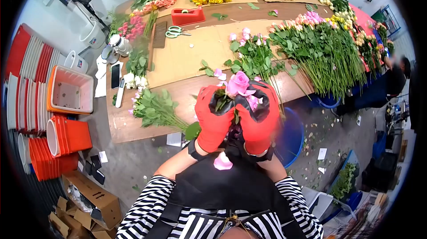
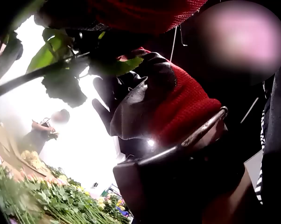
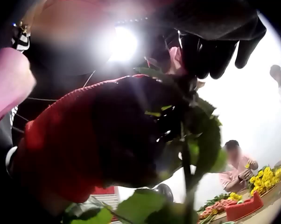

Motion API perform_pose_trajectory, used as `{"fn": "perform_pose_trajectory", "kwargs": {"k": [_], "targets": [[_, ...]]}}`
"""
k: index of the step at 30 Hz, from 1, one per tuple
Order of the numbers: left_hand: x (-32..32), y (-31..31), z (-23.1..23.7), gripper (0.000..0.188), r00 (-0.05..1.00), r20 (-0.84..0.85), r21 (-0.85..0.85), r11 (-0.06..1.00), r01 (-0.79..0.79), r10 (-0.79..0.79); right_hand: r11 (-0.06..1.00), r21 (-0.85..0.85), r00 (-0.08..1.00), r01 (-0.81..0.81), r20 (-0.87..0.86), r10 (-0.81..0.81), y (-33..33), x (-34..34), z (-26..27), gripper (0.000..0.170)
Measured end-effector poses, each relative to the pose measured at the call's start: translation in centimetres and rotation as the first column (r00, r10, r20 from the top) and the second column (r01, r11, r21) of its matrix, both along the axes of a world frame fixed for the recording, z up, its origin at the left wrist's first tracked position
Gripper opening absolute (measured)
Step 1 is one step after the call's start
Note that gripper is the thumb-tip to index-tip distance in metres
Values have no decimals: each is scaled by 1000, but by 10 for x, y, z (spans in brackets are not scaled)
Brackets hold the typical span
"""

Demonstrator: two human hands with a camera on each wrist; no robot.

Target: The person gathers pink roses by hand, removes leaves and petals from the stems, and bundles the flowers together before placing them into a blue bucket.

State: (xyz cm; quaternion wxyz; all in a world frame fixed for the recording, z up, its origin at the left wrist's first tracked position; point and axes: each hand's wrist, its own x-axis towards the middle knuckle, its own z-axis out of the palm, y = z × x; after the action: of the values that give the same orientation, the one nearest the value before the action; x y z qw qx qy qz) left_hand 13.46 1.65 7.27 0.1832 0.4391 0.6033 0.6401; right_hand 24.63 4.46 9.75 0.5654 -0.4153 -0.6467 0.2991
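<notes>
Both hands wear red gloves with black palms and fingers and come together over the table's front edge around a pink rose (image 1: pixel 239 84). My left hand (image 1: pixel 214 116) grips the rose's leafy stem (image 3: pixel 187 158) below the bloom. My right hand (image 1: pixel 259 116) curls in from the other side, its thumb and fingers pinching at the rose just under the head. Some pink petals (image 1: pixel 253 101) show between its fingers. Another loose pink petal (image 1: pixel 223 162) lies on the black apron (image 1: pixel 191 185). In the wrist views the gloves are dark, and the bloom is largely hidden.
Pink roses (image 1: pixel 251 52) lie just beyond the hands on cardboard (image 1: pixel 187 61). Green scissors (image 1: pixel 177 32) and a red tape dispenser (image 1: pixel 188 15) are farther back. A large rose pile (image 1: pixel 327 52) is on the right. A blue bucket (image 1: pixel 291 139) stands below. Another person (image 3: pixel 236 168) works across the table.
</notes>
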Motion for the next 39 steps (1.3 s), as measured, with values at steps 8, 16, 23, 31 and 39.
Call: {"fn": "perform_pose_trajectory", "kwargs": {"k": [8,16,23,31,39], "targets": [[-6,-9,-26,42,960,275,-95,992,83,-54,849,-339,674,-405,-738,26,11,-2,-13,28],[-11,-1,-4,41,987,9,28,987,158,-158,987,-77,970,-143,-208,125,8,0,22,40],[-8,0,-5,28,989,81,12,992,125,-125,988,134,997,71,-32,-68,2,-4,10,29],[-35,1,-7,20,703,618,-4,893,450,-352,866,132,852,-482,-161,498,13,22,3,21],[-38,-1,-13,48,614,549,44,753,656,-567,916,-75,919,-393,-49,390,32,22,40,37]]}}
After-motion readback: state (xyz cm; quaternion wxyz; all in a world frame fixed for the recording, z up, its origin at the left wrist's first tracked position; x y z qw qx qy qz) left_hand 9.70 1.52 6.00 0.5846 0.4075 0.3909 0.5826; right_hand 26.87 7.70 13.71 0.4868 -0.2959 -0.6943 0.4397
